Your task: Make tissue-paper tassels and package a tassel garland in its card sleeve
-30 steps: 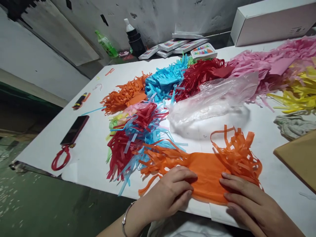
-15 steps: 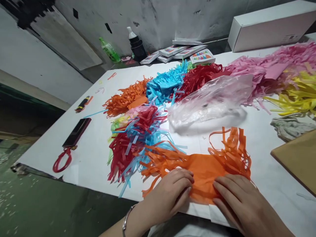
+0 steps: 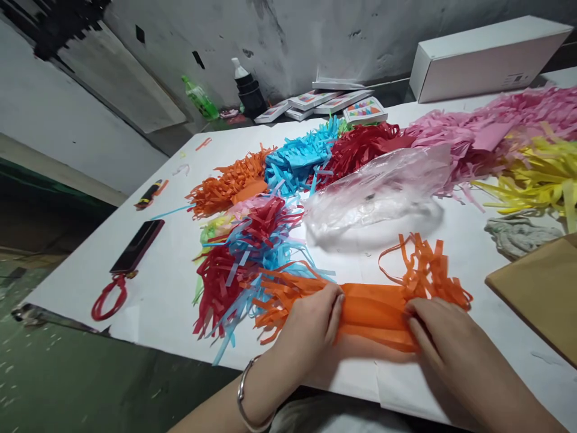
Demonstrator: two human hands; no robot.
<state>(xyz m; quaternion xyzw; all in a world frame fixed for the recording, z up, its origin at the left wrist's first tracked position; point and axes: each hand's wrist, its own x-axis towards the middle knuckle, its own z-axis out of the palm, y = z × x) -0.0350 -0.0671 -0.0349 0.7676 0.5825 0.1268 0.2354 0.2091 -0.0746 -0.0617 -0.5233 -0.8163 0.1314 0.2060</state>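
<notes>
An orange tissue-paper tassel sheet point(image 3: 372, 307), fringed at both ends, stretches between my hands near the table's front edge. My left hand point(image 3: 311, 319) is closed on its left part, with the fringe spreading out beyond the knuckles. On the right part, my right hand point(image 3: 435, 331) pinches the paper, and curled orange strips fan out behind it. The plain middle band shows a crosswise fold, and its lower edge appears raised off the white table. Left of it lies a mixed pile of red, blue and green tassels point(image 3: 225, 270), touching the orange fringe.
Behind lies a crumpled clear plastic bag point(image 3: 374, 204). Orange point(image 3: 234, 180), blue point(image 3: 297, 159), red point(image 3: 360, 147), pink point(image 3: 491, 129) and yellow tassels point(image 3: 536, 180) line the back. A phone point(image 3: 137, 246), a cutter point(image 3: 148, 195), a grey cloth point(image 3: 518, 234) and brown cardboard point(image 3: 541, 288) lie around.
Both hands went from lying on the orange sheet to gripping it, and moved slightly forward. The sheet's near edge has come away from the table edge, and its middle is now narrower.
</notes>
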